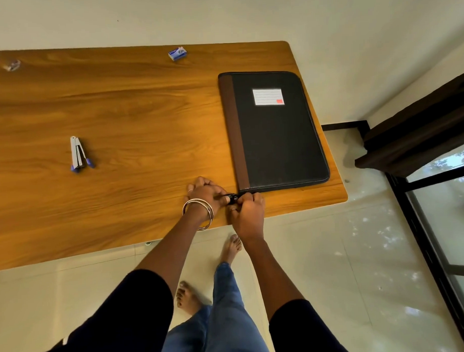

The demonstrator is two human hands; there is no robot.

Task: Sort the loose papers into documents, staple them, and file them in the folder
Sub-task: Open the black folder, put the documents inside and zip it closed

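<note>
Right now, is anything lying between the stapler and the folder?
No. In the head view only bare wooden table lies between the stapler and the closed folder.

The folder was a black zip case with a brown strip along its left edge and a white lined label with a small red mark on its cover. It lay flat and closed at the right side of the table, its near left corner close to the near edge. The stapler, silver with blue parts, lay at the left, well apart from the folder. A small blue and white box lay near the far edge.
</note>
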